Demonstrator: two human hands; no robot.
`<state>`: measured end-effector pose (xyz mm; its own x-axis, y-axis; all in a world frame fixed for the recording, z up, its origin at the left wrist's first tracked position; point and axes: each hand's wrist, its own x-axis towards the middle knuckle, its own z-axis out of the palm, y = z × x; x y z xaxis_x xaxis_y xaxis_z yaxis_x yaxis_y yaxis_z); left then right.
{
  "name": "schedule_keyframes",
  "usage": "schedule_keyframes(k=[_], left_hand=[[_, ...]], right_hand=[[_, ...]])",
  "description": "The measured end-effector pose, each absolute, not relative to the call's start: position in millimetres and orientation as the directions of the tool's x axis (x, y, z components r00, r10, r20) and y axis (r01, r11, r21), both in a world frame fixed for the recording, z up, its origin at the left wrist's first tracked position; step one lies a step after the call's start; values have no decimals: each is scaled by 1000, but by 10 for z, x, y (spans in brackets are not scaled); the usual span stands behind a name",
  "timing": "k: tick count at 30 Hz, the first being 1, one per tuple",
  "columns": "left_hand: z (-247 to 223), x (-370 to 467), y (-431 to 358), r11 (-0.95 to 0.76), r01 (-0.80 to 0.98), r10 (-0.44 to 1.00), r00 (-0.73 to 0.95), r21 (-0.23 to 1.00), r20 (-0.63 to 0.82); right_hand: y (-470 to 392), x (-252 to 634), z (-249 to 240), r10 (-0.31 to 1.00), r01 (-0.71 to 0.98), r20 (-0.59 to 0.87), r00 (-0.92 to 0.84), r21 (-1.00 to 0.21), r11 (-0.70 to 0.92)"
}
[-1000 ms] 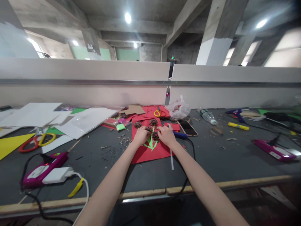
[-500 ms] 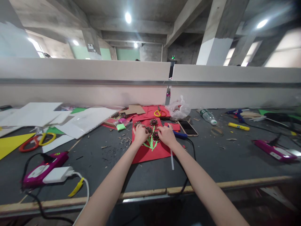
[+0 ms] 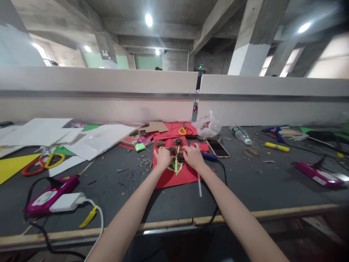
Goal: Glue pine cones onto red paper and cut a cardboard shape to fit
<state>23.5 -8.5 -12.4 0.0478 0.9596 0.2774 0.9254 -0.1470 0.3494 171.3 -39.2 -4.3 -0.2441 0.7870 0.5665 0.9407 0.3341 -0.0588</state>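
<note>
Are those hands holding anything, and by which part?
That cannot be told: the left hand is beside the middle pine cone, the right hand at the right side of the nearest pine cone; any grip is too small to see.

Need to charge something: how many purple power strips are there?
2: left power strip, by the white charger; right power strip, nearer the front than the yellow tube.

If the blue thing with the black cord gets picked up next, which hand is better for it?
Probably the right hand: it's right beside the blue tool. The left hand is farther away, with pinecones in between.
</note>
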Motion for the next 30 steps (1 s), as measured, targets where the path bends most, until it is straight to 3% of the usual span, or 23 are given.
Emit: schedule_keyframes(k=[14, 18, 23, 26, 30], left_hand=[[-111, 244, -149, -195, 951, 946, 117, 241, 303], [-81, 236, -124, -178, 945, 952, 95, 274, 290], [35, 147, -67, -176, 900, 974, 101, 399, 201], [65, 81, -21, -273, 860, 948, 165, 432, 271], [12, 54, 20, -383, 859, 896, 256, 341, 362]], right_hand=[[-391, 1713, -43, 788, 939, 565, -244, -64, 337], [-388, 1712, -43, 795, 942, 557, -242, -63, 331], [-381, 1716, -43, 800, 940, 548, -245, -66, 334], [-384, 1714, -39, 799, 940, 550, -243, -71, 335], [-401, 1704, -21, 801, 944, 550, -237, -64, 324]])
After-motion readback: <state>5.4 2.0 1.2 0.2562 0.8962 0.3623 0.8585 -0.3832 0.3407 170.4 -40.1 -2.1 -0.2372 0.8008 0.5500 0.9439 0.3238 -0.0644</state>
